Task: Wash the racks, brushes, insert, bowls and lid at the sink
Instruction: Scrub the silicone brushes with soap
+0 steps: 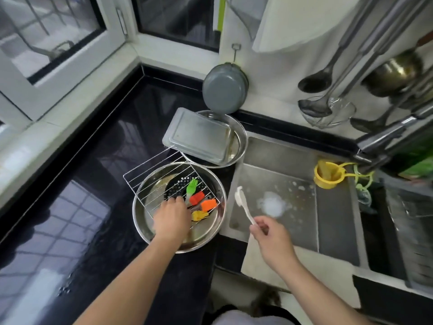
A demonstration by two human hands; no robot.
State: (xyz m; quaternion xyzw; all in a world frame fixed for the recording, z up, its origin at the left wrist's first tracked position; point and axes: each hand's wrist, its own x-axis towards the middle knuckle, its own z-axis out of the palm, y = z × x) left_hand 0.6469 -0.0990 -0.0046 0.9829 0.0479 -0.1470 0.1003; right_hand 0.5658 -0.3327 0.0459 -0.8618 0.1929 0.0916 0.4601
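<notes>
Beside the sink point(281, 158), a left hand point(172, 216) curls its fingers onto the rack point(152, 177) over the brush-filled bowl point(140, 212), best lifted level, while the right hand point(271, 238) pinches a white scrubber point(243, 205).

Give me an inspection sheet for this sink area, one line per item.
Surface: black counter, glossy, water droplets near its front edge.
Job's things: wire rack over near bowl holding green, red, orange and yellow brushes and a perforated insert; rectangular lid across far bowl; sink with foam.
Clutter: yellow strainer on sink edge.
Hands: left hand on the rack; right hand grips white scrub brush.
Cables: nothing seen.
Surroundings: hanging ladles, grey pan, windows.
</notes>
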